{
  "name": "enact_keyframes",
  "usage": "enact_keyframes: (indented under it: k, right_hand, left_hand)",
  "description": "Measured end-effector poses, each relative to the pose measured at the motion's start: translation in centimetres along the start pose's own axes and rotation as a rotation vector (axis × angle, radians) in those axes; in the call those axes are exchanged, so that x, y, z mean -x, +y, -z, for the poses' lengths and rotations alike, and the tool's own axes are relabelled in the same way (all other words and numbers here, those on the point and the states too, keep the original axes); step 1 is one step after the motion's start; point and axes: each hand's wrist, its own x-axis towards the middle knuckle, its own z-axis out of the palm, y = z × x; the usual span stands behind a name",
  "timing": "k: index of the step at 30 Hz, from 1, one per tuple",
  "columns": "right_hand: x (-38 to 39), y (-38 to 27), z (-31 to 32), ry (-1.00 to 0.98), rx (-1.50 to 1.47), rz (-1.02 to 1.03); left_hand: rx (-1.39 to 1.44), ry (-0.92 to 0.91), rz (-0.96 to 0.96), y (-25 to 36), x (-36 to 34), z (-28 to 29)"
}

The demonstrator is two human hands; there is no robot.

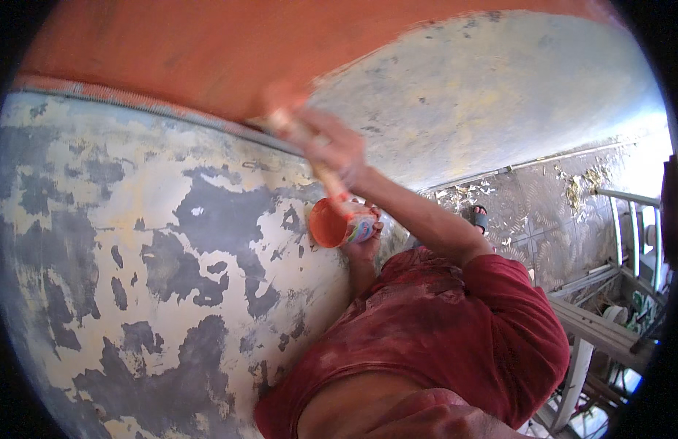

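Observation:
My right hand [335, 146] is wrapped round a paintbrush [286, 117], smeared by motion. The brush's orange-coated end is up against the orange painted wall [178, 55], close to the corner line. Lower down, my left hand [364, 245] grips a small paint can [359, 227] from its far side, partly hidden behind it. The can is tilted, its mouth toward the left, with orange paint coating the inside. It is held in front of the patchy wall, below my right forearm.
A patchy white and grey wall [156, 249] stands close on the left. A pipe-like strip [170, 115] runs along the corner. Bare pale wall [500, 88] adjoins the orange paint. Paint flakes [584, 183] litter the tiled floor [533, 223]. A metal ladder-like frame [635, 234] stands at right.

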Motion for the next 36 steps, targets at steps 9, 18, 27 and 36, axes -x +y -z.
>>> enact_keyframes:
  k: [9,18,27,36]
  right_hand:
    - [-4.6,8.1,17.7,0.262,-0.054,-0.142]
    - [-5.8,12.2,24.7,0.553,1.143,0.158]
    - [-3.5,6.5,15.5,-0.316,0.053,-0.063]
    - [-9.8,18.8,42.5,0.952,0.243,-0.007]
  left_hand:
    - [0.0,0.111,0.064,-0.4,-1.0,-0.3]
    - [0.106,0.138,0.125,-1.3,-4.6,-1.2]
    - [0.041,0.03,0.352,-1.8,-9.5,-1.4]
    - [0.018,0.107,0.517,-6.2,-11.0,-0.6]
